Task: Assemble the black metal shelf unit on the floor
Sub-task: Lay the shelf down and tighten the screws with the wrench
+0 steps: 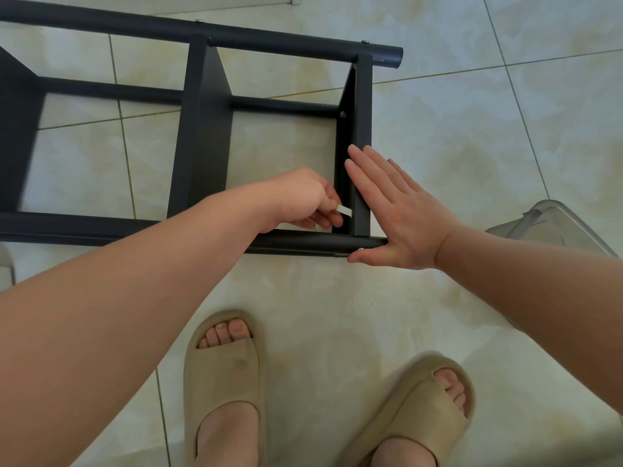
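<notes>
- While it lies on its side across the pale glossy tiled floor [472, 146], the black metal shelf unit [202, 136] fills the frame from nine o'clock to about one o'clock, with its round tubes running left to right and its flat shelf panels standing between them.
- Its near round tube [84, 229] runs along the middle of the frame, and the far round tube [269, 38] ends in an open mouth at one o'clock.
- Two beige rubber slippers [224, 375] with bare feet in them stand at six o'clock, just this side of the near tube.
- At three o'clock a clear plastic container [539, 227] sits on the tiles, partly hidden by the right forearm.
- The right hand [401, 217] is spread flat, fingers together against the end shelf panel [362, 136], with its thumb lying on the tip of the near tube.
- The left hand [303, 197] is curled, pinching a small silver metal tool [344, 210] against the inner face of that end panel; its exact kind is unclear.
- One small screw head [343, 114] shows higher on the same panel.
</notes>
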### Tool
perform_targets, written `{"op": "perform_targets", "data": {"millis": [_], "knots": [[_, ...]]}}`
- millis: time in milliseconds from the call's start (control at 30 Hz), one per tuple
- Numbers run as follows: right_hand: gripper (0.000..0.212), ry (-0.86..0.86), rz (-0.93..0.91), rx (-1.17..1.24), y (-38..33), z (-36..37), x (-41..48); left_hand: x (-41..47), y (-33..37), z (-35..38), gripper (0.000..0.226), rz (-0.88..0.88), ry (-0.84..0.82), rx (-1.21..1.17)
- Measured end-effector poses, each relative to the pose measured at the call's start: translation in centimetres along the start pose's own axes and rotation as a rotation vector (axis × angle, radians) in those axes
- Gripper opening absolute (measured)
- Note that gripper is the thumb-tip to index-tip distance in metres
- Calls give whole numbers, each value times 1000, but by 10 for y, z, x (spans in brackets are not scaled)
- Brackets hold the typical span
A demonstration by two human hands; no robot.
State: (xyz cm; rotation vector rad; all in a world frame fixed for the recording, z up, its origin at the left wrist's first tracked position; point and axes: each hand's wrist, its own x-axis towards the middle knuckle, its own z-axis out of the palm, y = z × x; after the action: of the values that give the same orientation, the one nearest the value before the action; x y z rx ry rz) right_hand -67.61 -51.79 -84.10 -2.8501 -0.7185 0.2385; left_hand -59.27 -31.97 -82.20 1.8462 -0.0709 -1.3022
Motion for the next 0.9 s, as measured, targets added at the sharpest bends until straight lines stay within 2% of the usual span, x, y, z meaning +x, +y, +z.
{"op": "perform_targets", "data": {"millis": [600, 900], "knots": [[115, -2, -1, -2, 0, 0, 0, -7, -7, 0, 13, 75, -68, 342], [116, -12, 4, 11, 0, 0, 0, -5, -11, -22, 13, 148, 16, 459]]}}
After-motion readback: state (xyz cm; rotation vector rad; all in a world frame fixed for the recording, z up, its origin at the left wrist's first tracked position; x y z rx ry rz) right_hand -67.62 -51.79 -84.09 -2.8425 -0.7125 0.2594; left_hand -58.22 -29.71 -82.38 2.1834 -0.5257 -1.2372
